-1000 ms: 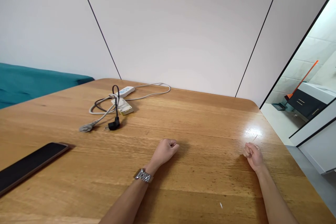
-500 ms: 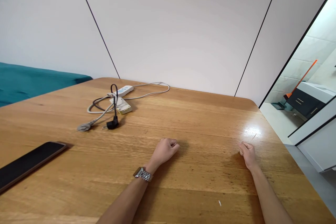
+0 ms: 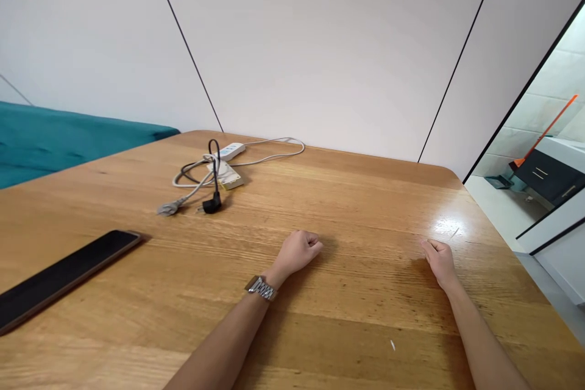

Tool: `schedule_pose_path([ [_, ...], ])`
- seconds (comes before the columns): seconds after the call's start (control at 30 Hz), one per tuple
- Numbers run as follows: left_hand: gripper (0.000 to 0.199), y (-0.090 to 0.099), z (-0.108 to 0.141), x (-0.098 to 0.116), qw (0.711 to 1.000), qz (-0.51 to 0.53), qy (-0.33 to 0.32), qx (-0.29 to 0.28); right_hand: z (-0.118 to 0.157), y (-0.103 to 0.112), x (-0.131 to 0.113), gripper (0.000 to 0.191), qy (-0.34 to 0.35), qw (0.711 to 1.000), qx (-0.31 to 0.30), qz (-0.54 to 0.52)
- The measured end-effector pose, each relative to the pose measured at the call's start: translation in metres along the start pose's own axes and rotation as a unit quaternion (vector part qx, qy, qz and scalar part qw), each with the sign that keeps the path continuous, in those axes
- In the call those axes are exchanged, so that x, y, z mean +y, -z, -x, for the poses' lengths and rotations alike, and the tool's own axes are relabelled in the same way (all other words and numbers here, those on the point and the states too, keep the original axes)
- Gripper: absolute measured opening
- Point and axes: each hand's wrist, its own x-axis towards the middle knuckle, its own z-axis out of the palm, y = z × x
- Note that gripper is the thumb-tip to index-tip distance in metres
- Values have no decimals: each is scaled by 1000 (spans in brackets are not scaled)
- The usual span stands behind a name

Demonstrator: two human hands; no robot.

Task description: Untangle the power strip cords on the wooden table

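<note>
My left hand (image 3: 299, 250), with a metal watch (image 3: 262, 287) at the wrist, is curled into a fist on the wooden table (image 3: 347, 195). No object shows in it. Further right, my right hand (image 3: 439, 259) is closed too, thumb and fingers pressed together at the tips. Whatever may be between them is hidden or too small to make out. Just beyond it lies a thin pale stick (image 3: 454, 233). A short white sliver (image 3: 392, 345) sits nearer to me, between my forearms.
Left of my hands lies a dark tablet or large phone (image 3: 68, 277). Behind it is a tangle of cords with a white power strip (image 3: 231, 150), a black plug (image 3: 212, 203) and a grey plug (image 3: 170, 208). A teal sofa (image 3: 82, 134) borders the table; an orange-handled broom (image 3: 548, 128) stands beyond the doorway.
The view has turned slightly left, so everything appears shifted right. My right fingers look a little straighter at the tips; my left hand keeps its fist on the table.
</note>
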Motion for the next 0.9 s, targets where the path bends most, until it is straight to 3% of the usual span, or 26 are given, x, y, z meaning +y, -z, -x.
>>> schedule_pose_path([
  [0.3, 28, 4, 1, 7, 1000, -26, -16, 2, 1, -7, -19, 45, 32, 996, 5, 78],
  [0.67, 27, 2, 2, 12, 997, -70, -29, 6, -2, -8, -17, 44, 19, 994, 12, 108],
  [0.9, 24, -1, 3, 18, 996, -86, -27, 12, -1, -21, -17, 38, -7, 977, 120, 173],
])
